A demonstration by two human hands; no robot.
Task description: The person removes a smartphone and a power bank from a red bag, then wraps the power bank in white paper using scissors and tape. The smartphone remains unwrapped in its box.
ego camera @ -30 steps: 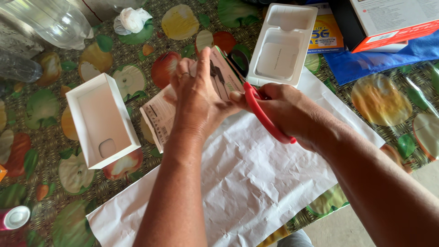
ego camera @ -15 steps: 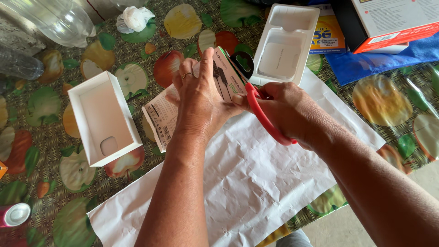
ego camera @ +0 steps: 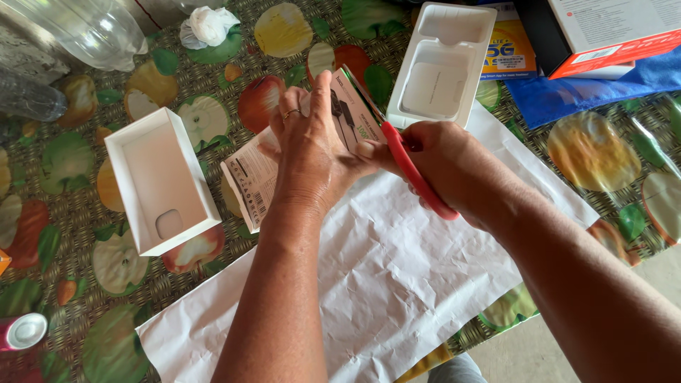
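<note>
**Scissors closed in on the printed carton**

Since half a second ago the right hand (ego camera: 443,159) has pushed the red-handled scissors (ego camera: 415,174) a little further up and in, so the black hang tab that showed beside the carton's top edge is now out of sight.

Far left, clear plastic bottles (ego camera: 71,32) lie on the fruit-patterned tablecloth (ego camera: 92,333), with a pink-and-white can (ego camera: 21,333) at the bottom edge. Next comes an open white box tray (ego camera: 159,181), lying apart from the hands. The left hand (ego camera: 308,152), a ring on one finger, grasps the flattened printed carton (ego camera: 255,177) from above, fingers spread over it. Both hands hover above a crumpled white paper sheet (ego camera: 383,284). The right hand is clenched around the scissors' handles, their blades hidden at the carton's edge. Beyond lies a white moulded insert (ego camera: 440,64), then a blue cloth (ego camera: 589,92) under an orange-and-white box (ego camera: 610,35).
</note>
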